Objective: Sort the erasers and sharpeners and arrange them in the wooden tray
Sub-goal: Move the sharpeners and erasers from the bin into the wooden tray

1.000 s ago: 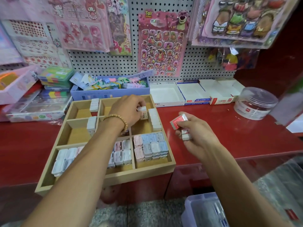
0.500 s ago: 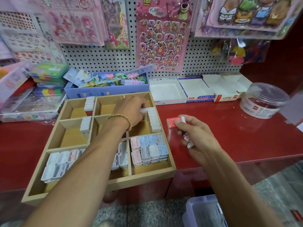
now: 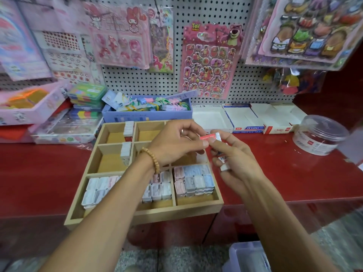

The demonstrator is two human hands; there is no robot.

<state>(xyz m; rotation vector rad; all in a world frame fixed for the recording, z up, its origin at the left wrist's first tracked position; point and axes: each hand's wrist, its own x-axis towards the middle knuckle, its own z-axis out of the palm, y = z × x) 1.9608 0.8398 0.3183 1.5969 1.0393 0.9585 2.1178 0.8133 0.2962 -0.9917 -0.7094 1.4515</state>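
Behind tray [image 3: 198, 209]: box [image 3: 246, 122] "2B"; both hands [image 3: 174, 142] pinch eraser [image 3: 209, 137].

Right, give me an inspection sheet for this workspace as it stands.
Surface: glossy red counter.
Job's things: wooden tray overhangs the counter's front edge; pastel sharpeners fill its near compartments, white erasers stand on edge in the far ones; a red-sleeved eraser is held above it.
Clutter: blue box of clips, opened white cartons, clear round tub.
Grippers: left hand and right hand both pinch the red-sleeved eraser; the right hand also holds more erasers.
Cables: nothing seen.
Surroundings: pegboard hung with sticker sheets.
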